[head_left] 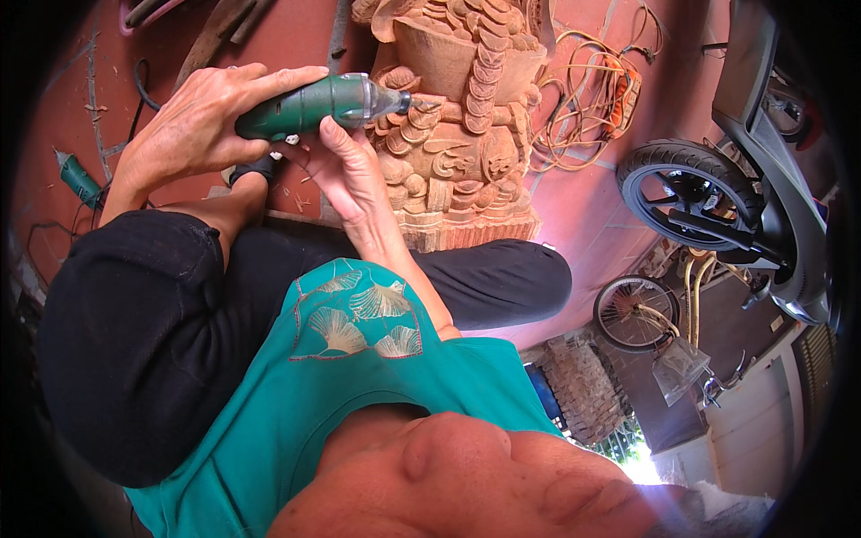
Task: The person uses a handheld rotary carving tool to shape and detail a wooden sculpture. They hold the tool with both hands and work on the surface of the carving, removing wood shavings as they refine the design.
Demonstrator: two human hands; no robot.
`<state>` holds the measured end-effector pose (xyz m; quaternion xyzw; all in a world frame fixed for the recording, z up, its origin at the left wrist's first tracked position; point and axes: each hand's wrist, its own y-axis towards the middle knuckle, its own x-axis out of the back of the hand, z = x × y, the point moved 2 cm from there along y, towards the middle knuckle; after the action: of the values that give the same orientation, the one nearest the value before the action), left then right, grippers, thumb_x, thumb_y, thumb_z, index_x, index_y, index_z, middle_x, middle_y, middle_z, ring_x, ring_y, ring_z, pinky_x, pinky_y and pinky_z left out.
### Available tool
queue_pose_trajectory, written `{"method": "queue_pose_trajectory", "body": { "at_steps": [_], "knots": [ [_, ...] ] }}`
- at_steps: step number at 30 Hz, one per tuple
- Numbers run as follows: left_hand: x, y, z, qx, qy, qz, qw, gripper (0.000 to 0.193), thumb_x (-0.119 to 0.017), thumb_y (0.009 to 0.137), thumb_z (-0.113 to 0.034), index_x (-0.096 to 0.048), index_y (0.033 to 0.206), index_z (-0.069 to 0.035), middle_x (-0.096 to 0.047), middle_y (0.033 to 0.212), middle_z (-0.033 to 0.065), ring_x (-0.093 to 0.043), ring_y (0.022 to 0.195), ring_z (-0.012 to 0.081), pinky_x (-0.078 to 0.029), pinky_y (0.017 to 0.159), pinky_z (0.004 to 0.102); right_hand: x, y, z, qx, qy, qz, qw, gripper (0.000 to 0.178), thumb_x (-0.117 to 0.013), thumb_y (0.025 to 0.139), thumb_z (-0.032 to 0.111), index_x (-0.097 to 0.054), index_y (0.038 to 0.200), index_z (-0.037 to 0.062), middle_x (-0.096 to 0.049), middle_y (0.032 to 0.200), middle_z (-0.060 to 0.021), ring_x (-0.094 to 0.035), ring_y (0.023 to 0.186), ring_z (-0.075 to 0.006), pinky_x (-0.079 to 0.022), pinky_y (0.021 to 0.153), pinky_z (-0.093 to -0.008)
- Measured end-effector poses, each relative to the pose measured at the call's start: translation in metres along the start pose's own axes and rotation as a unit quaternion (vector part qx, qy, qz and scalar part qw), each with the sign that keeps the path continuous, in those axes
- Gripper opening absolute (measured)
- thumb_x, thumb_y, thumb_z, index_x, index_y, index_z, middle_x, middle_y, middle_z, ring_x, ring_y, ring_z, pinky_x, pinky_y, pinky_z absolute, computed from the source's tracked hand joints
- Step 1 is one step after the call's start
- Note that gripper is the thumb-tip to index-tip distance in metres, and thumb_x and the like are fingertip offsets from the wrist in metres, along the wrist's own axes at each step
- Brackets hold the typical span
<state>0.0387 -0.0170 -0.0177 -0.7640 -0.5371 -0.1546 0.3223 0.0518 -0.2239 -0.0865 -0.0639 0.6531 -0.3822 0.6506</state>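
A green rotary tool (pixel 300 108) with a grey metal collar lies across both my hands, its narrow tip pointing right at the carving. My left hand (pixel 202 117) wraps over the back of its body, the index finger stretched along the top. From below, my right hand (pixel 345 175) grips it near the collar, thumb against the casing. The thin bit meets or nearly meets the wood; contact is too small to tell. A reddish-brown wood carving (pixel 439 54), cut with scrolls, beads and overlapping discs, stands just beyond my bent legs.
A tangled orange cable (pixel 574 117) with an orange power strip (pixel 625 99) lies right of the carving. Farther right are a motorcycle wheel (pixel 691 193) and a bicycle (pixel 637 309). Left on the tiled floor are another green tool (pixel 79 179), dark cords and wood pieces (pixel 211 40).
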Motion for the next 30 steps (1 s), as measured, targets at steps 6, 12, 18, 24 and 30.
{"method": "queue_pose_trajectory", "body": {
  "at_steps": [6,12,18,24,30],
  "knots": [
    [0.0006,0.0029,-0.0022,-0.008,0.003,-0.005,1.000,0.095,-0.076,0.062,-0.006,-0.051,0.153,-0.017,-0.062,0.091,0.0126,-0.064,0.083,0.0351,-0.052,0.077,0.0451,0.0021,0.0030,0.0013,-0.007,0.015,-0.012,1.000,0.055,-0.079,0.093,0.014,-0.051,0.140,0.0097,-0.062,0.132,-0.0097,-0.062,0.124,-0.0282,-0.055,0.104,-0.0549],
    [0.0009,0.0048,-0.0035,-0.009,-0.003,-0.010,1.000,0.094,-0.077,0.063,-0.006,-0.052,0.152,-0.017,-0.063,0.090,0.0132,-0.064,0.082,0.0356,-0.052,0.077,0.0458,0.0036,0.0052,0.0020,-0.010,0.018,-0.008,1.000,0.053,-0.077,0.094,0.014,-0.051,0.140,0.0098,-0.062,0.132,-0.0095,-0.062,0.124,-0.0279,-0.057,0.102,-0.0533],
    [-0.0023,0.0074,-0.0020,0.001,0.000,-0.008,1.000,0.093,-0.080,0.063,-0.007,-0.052,0.152,-0.018,-0.066,0.094,0.0142,-0.066,0.086,0.0368,-0.053,0.079,0.0457,0.0051,0.0063,0.0041,-0.005,0.029,-0.009,1.000,0.053,-0.077,0.094,0.014,-0.051,0.140,0.0113,-0.062,0.133,-0.0089,-0.062,0.124,-0.0277,-0.059,0.099,-0.0526],
    [-0.0036,0.0052,-0.0013,0.001,-0.002,-0.011,1.000,0.093,-0.079,0.063,-0.006,-0.052,0.152,-0.018,-0.066,0.095,0.0142,-0.066,0.086,0.0367,-0.054,0.080,0.0458,0.0076,0.0058,0.0021,-0.010,0.030,-0.025,0.999,0.058,-0.078,0.093,0.012,-0.049,0.143,0.0126,-0.060,0.134,-0.0084,-0.062,0.125,-0.0280,-0.060,0.099,-0.0520],
    [-0.0034,0.0002,0.0000,-0.009,-0.010,-0.012,1.000,0.094,-0.076,0.062,-0.004,-0.052,0.152,-0.018,-0.064,0.091,0.0138,-0.065,0.084,0.0362,-0.053,0.079,0.0457,0.0066,0.0023,-0.0013,-0.016,0.015,-0.022,1.000,0.059,-0.078,0.093,0.012,-0.048,0.143,0.0123,-0.060,0.134,-0.0084,-0.061,0.125,-0.0279,-0.059,0.100,-0.0528]
  ]
}}
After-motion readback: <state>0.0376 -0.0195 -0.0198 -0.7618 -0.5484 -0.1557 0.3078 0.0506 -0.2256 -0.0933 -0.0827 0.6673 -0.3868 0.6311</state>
